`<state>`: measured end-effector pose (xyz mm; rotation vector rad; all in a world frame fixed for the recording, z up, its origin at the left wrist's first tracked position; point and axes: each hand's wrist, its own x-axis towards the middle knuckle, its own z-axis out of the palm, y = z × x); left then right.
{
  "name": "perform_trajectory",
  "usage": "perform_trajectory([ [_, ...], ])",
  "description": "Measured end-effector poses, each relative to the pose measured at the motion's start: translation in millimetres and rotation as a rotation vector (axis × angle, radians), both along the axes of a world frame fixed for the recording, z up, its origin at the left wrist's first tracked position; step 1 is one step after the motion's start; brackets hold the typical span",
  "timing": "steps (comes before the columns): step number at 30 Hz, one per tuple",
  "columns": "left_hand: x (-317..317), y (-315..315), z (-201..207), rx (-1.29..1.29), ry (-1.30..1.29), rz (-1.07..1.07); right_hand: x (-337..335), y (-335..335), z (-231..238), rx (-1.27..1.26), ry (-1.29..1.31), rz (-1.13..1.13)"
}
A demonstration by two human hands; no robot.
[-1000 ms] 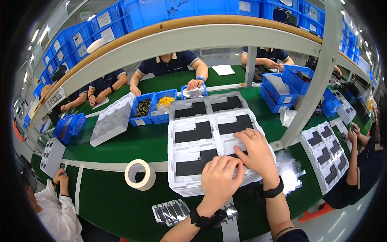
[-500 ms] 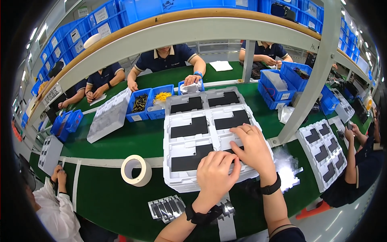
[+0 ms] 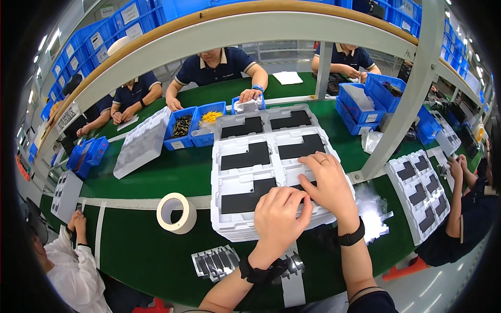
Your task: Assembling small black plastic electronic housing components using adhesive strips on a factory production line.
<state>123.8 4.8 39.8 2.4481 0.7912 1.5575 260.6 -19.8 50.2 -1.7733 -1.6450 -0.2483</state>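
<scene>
A stack of white plastic trays (image 3: 215,182) stands before me, its top one holding several flat black L-shaped pieces (image 3: 253,155) in separate compartments. Both hands are over the near right compartment, where a black piece shows only in part between them. My left hand (image 3: 282,213) has its thumb and fingers drawn together in a pinch; whatever is between the tips is hidden. Just right of it, my right hand (image 3: 331,182) is bent over the same compartment, thumb and index finger apart, the thumb close to the left fingertips.
Left of the trays stands a roll of cream tape (image 3: 190,219). Strips of dark parts in clear film (image 3: 215,263) lie in front. Blue bins (image 3: 180,141) hold small parts behind. A grey post (image 3: 399,112) rises at right, near crumpled clear film (image 3: 371,215). Co-workers sit around the table.
The whole scene sits slightly higher in the picture. My hands keep nearly the same pose over the near right compartment.
</scene>
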Motion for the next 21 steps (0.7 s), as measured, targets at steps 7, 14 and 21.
perform_trajectory([
  [7,1.4,1.9,0.4,0.004,0.032,0.011,4.7,5.8,-9.3,0.071,-0.03,0.024],
  [14,4.6,4.4,-1.6,0.045,0.097,0.001,4.3,9.1,-14.0,0.047,-0.013,-0.041],
  [21,1.3,2.0,-3.9,0.044,0.11,0.032,-2.1,11.5,-19.0,0.092,-0.034,-0.062],
])
